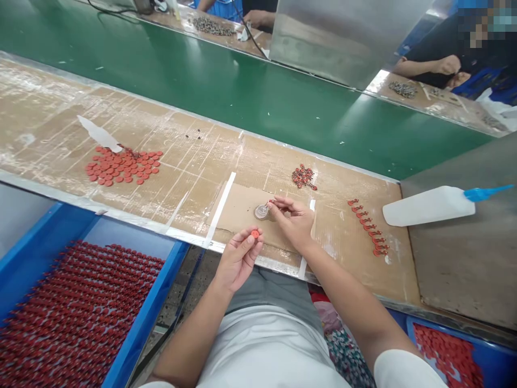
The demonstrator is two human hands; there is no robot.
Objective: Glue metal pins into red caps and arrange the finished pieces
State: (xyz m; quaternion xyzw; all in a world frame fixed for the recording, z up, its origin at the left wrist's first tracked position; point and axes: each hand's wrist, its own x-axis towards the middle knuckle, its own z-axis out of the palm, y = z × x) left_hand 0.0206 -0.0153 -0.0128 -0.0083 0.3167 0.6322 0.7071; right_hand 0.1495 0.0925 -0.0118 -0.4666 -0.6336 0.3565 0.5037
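Between the thumb and fingers of my left hand (pixel 241 255) is a small red disc (pixel 254 234), held over the bench's front edge. My right hand (pixel 294 221) pinches a small red part (pixel 271 201) just above a round, clear shallow dish (pixel 261 211); its exact shape is too small to tell. The dish rests on a cardboard sheet (pixel 238 207) taped to the bench. Behind my right hand lies a pile of small red and dark metal parts (pixel 302 176). To the right, several similar parts (pixel 367 226) stand in a slanting row.
Many red discs (pixel 121 167) lie at the left beside a white pointed piece (pixel 99 133). A white squeeze bottle (pixel 428 206) with a blue nozzle lies at the right. Blue trays (pixel 161 291) flank me below the bench. Other people's hands (pixel 448 64) work beyond the green belt (pixel 226 81).
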